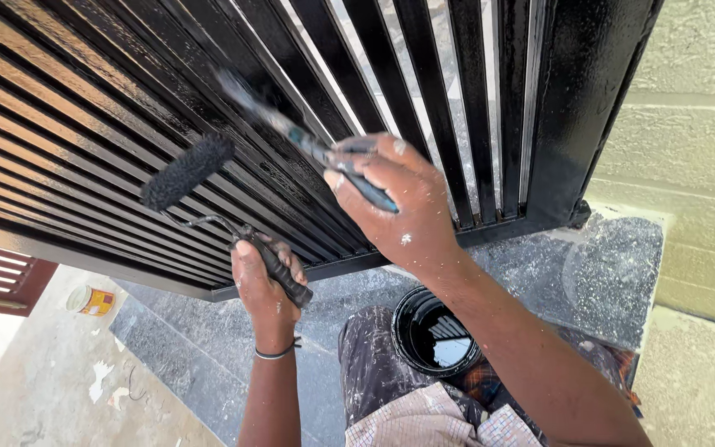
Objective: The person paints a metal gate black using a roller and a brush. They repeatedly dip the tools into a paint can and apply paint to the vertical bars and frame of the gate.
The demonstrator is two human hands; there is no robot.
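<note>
Leftmost, a small paint tin [90,300] with a yellow and red label lies on the pale concrete floor [35,389], well apart from the work. Above it runs the black metal gate [84,108], its slats and bars glossy with wet-looking black paint. The left hand [262,281] is closed fully round the black grip of a small paint roller [187,171], whose dark, loaded sleeve sits tilted against the lower slats, touching or just off them; I cannot tell which. A thin band circles that wrist. Further right, the right hand [395,207], flecked with white, is curled round the handle of a paintbrush [291,132], thumb and fingers shut on it; the brush is blurred, and its bristle end points up and left onto the slats near the vertical bars. Below the right forearm, a black paint bucket [436,331] stands on the speckled grey stone step [606,265], just beside the person's paint-spattered knee, with dark paint low in its bottom. At the far right a cream block wall [697,157] meets the gate post. By my reading, the step in hand is coating the gate, brush working the gaps and roller the flats. The next move probably calls for steady strokes and a reload from the bucket without dripping onto the stone.
</note>
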